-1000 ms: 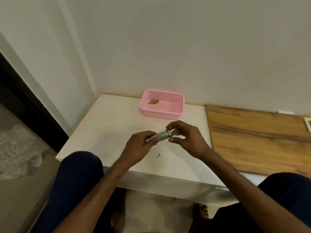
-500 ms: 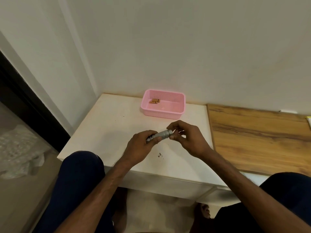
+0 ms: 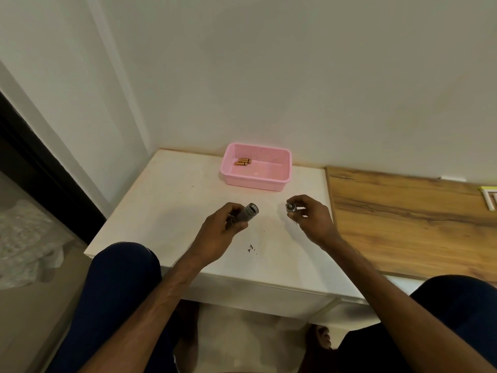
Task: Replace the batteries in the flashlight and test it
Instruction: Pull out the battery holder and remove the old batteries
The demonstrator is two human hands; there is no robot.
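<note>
Flashlight body [image 3: 247,214]: gripped in left hand [image 3: 220,232] above desk [image 3: 161,200], open end up. Cap [image 3: 291,207]: pinched in right hand [image 3: 309,219], apart. Step: opened. Next, likely: empty body; fetch batteries [image 3: 242,161] from pink basket [image 3: 255,181].

Flashlight body [image 3: 246,214]: rear half buried in the left hand [image 3: 220,232].
Batteries [image 3: 242,161]: too small — count unclear.
Yellow-white object [image 3: 489,196]: cut off by the right edge.
</note>
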